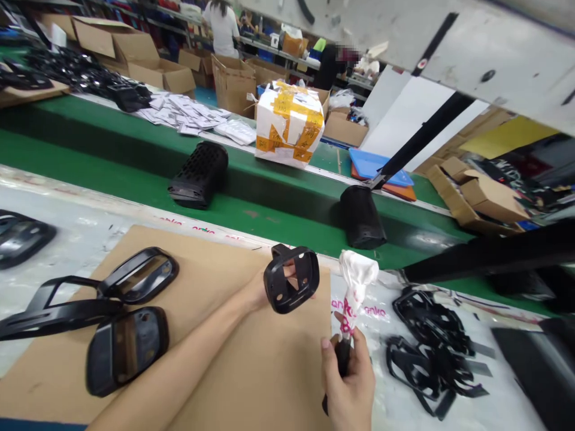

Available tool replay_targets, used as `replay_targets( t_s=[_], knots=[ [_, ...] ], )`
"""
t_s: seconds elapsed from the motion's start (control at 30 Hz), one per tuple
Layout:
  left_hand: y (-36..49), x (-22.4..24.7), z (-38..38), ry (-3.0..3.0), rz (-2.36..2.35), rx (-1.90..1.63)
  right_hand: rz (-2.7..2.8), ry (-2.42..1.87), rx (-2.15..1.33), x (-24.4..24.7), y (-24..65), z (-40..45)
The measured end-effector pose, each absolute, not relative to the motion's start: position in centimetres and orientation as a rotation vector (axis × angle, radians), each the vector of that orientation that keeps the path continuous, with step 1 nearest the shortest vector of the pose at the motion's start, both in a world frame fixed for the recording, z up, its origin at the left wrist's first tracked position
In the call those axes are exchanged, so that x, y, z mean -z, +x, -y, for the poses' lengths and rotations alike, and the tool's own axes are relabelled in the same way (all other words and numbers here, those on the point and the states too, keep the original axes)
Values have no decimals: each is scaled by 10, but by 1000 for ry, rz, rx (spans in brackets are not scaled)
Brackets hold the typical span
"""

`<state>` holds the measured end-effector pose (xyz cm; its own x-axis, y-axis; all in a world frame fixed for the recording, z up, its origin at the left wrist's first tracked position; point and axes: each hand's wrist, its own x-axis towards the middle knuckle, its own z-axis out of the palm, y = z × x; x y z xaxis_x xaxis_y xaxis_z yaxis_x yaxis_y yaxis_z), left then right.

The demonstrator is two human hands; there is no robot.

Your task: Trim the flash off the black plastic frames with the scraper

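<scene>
Above the far part of a brown cardboard sheet point(287, 359), my left hand point(258, 290) has its fingers around a black plastic frame point(291, 280) with an open middle. My right hand point(353, 374) is closed on the black handle of a hammer-like tool point(358, 272), whose head is wrapped in white material with pink print. The tool stands upright, just right of the frame and apart from it. Several similar black frames point(128, 347) lie at the left of the cardboard.
Black brackets point(426, 353) are piled on the right. A green conveyor point(130, 161) crosses behind, carrying two black perforated parts point(200, 175). Beyond stand a taped white box point(290, 123) and open cartons point(231, 81). A dark post point(422, 134) slants at the right; people work behind.
</scene>
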<state>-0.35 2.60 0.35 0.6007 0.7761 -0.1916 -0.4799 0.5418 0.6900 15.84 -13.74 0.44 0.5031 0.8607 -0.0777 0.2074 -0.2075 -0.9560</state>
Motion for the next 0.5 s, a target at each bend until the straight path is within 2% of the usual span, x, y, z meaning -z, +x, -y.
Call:
replay_targets(
  t_s=[0.13, 0.3, 0.5],
  knots=[
    [-2, -5, -19, 641, -539, -700, 1029, -1682, -653, -11, 151, 133],
    [3, -3, -14, 645, -463, -693, 1216, -1592, -705, -13, 146, 125],
    [-2, 6, -13, 803, -645, -629, 1398, -1650, -743, -4, 151, 114]
  ],
)
